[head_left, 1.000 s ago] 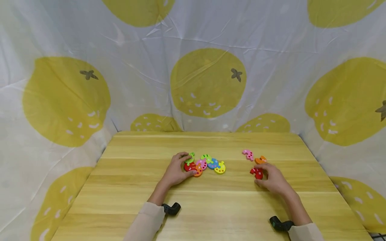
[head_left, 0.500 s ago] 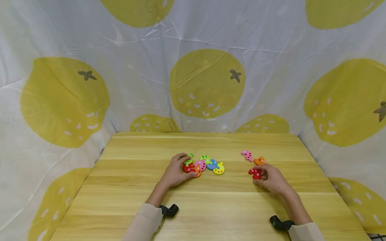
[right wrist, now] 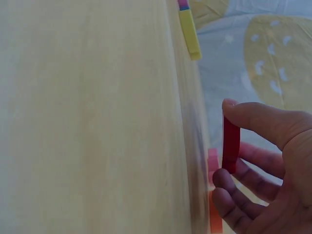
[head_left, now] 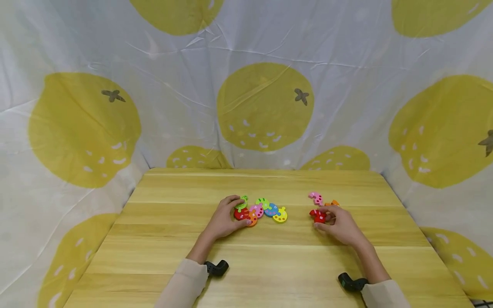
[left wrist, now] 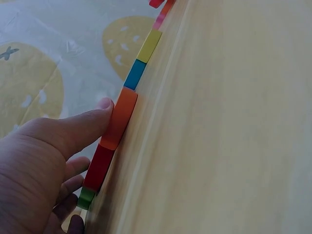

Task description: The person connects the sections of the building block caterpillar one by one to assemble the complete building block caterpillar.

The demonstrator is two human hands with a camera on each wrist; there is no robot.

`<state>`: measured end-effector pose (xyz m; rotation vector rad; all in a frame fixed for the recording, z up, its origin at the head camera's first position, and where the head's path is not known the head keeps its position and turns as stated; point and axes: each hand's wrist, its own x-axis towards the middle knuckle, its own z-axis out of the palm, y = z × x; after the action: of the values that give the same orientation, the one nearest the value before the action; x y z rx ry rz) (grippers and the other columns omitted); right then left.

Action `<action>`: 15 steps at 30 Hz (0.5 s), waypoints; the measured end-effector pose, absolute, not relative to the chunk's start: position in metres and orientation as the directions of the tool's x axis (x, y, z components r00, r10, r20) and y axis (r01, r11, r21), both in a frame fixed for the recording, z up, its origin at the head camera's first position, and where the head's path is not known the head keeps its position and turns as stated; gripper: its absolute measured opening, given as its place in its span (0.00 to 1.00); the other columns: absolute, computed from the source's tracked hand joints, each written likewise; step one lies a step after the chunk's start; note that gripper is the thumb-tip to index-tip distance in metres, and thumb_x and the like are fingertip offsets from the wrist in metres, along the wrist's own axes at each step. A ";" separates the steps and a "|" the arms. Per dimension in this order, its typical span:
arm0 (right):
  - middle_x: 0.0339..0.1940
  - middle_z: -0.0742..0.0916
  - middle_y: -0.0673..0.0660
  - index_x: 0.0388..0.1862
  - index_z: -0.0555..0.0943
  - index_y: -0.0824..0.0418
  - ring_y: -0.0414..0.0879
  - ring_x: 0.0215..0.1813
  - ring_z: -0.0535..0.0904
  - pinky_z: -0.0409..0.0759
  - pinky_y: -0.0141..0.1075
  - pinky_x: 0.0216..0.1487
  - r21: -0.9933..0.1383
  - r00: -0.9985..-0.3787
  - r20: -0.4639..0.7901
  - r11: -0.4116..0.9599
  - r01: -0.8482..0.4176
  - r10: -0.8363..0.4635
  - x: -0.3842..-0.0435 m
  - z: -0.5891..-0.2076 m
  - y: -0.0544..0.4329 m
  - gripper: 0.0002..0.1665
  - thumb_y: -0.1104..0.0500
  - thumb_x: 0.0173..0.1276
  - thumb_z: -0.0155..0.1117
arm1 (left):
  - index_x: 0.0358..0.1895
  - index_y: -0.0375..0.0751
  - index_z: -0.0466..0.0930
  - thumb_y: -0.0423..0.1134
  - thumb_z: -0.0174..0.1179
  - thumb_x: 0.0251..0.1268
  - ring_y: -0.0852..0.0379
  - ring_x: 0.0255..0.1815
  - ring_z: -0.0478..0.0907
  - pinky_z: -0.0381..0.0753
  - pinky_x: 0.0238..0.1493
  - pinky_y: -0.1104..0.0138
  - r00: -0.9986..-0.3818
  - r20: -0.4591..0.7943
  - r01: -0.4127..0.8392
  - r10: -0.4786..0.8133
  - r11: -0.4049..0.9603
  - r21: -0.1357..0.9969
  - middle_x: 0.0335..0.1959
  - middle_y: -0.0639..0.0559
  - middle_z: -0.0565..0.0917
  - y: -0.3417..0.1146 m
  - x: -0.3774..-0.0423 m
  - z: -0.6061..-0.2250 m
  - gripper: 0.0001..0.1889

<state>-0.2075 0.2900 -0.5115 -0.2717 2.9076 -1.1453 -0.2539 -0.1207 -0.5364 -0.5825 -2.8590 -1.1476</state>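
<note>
Head view, as I watch remotely: the right hand (head_left: 342, 226) pinches a red puzzle piece (head_left: 319, 216) between thumb and fingers, just above the wooden table (head_left: 277, 265) (the right wrist camera shows me the gap), near a loose pink piece (head_left: 319, 199) and a half-hidden orange piece (head_left: 335, 203). Well apart, the left hand (head_left: 223, 218) grips the left end of a joined, colourful row (head_left: 271, 210), thumb against its orange segment (left wrist: 122, 119).

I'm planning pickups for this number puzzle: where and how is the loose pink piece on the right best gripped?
Probably pinch the pink piece by opposite outer edges, coming from above and its left. It lies flat on the table, so its edges offer the grip, and the orange piece and right hand crowd its near right side.
</note>
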 end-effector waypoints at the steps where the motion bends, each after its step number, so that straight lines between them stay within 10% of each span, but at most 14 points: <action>1: 0.45 0.86 0.57 0.63 0.81 0.65 0.45 0.40 0.80 0.82 0.31 0.41 -0.680 -0.985 0.061 0.716 -0.161 -0.163 -0.209 -0.512 0.289 0.34 0.52 0.61 0.80 | 0.69 0.46 0.78 0.55 0.77 0.55 0.44 0.79 0.62 0.68 0.77 0.48 -0.931 0.137 0.339 0.337 0.665 0.666 0.75 0.49 0.69 -0.120 -0.254 -0.537 0.38; 15: 0.43 0.86 0.56 0.60 0.83 0.61 0.46 0.39 0.80 0.82 0.31 0.42 -0.743 -0.975 0.106 0.636 -0.209 -0.197 -0.231 -0.507 0.243 0.31 0.56 0.59 0.81 | 0.70 0.45 0.77 0.52 0.77 0.56 0.43 0.79 0.63 0.67 0.78 0.48 -0.925 0.121 0.338 0.359 0.637 0.693 0.75 0.48 0.71 -0.125 -0.255 -0.534 0.38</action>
<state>-0.2314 0.2433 -0.5065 -0.3547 2.8551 -1.2992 -0.2552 -0.1249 -0.5337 -0.6107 -2.8677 -1.2045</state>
